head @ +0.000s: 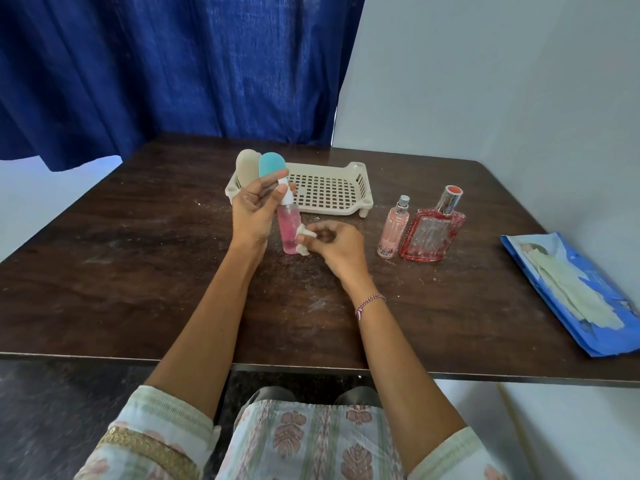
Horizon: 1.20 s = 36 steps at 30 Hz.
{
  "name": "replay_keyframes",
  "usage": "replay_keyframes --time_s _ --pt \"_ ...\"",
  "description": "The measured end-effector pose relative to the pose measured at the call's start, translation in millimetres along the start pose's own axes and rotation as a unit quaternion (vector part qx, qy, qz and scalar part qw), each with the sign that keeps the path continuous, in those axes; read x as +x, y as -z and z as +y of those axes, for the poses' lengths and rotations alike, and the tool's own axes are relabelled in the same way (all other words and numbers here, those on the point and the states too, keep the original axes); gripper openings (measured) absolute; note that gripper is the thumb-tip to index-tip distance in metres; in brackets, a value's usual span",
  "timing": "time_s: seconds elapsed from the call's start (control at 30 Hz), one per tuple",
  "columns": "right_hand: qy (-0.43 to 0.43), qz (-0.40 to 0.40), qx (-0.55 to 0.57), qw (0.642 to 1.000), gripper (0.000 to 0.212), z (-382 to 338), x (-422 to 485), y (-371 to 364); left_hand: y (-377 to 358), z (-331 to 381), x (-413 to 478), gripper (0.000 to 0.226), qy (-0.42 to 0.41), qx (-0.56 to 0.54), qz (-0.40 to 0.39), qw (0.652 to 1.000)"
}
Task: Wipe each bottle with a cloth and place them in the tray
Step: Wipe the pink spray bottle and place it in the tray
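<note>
A slim pink spray bottle [288,227] with a white pump top stands upright at the table's middle. My left hand [254,211] pinches its top with fingertips. My right hand [334,244] holds a small white cloth [304,237] against the bottle's lower right side. Behind them sits a beige perforated tray [329,191]; a beige bottle [246,167] and a teal-capped bottle [271,165] stand at its left end. To the right stand a thin pink perfume bottle [393,229] and a wide red glass bottle [433,231] with a silver cap.
A blue wipes packet [571,292] with white sheets showing lies at the table's right edge. The dark wooden table [138,271] meets a blue curtain [173,71] behind and a white wall to the right. White specks dot the tabletop.
</note>
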State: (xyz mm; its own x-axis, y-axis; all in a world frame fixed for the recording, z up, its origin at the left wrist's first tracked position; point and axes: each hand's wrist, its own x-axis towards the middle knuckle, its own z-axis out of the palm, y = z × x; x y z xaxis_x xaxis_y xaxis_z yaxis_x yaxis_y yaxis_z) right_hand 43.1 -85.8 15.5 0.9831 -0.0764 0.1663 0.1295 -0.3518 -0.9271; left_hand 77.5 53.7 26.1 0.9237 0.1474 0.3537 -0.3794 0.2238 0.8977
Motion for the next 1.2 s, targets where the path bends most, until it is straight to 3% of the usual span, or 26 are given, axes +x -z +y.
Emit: replay_keyframes --time_s 0.27,0.5,0.8,0.97,1.2 --pt "0.167 0.12 0.004 0.979 0.024 -10 1 -5 -5 5 -6 0.022 -0.016 0.032 -0.082 0.996" --pt "0.142 0.106 -0.028 0.984 0.018 -5 9 -4 -5 6 -6 0.024 -0.016 0.034 -0.103 0.994" --pt "0.239 0.075 -0.064 0.966 0.01 -6 5 -5 -9 4 -8 0.02 -0.031 0.048 -0.121 0.991" --pt "0.262 0.081 -0.089 0.958 0.008 -7 3 -11 -8 3 -6 0.01 -0.051 0.082 -0.055 0.994" --pt "0.226 0.105 -0.069 0.966 0.008 -6 10 -11 -7 5 -7 0.016 -0.033 0.054 -0.051 0.997"
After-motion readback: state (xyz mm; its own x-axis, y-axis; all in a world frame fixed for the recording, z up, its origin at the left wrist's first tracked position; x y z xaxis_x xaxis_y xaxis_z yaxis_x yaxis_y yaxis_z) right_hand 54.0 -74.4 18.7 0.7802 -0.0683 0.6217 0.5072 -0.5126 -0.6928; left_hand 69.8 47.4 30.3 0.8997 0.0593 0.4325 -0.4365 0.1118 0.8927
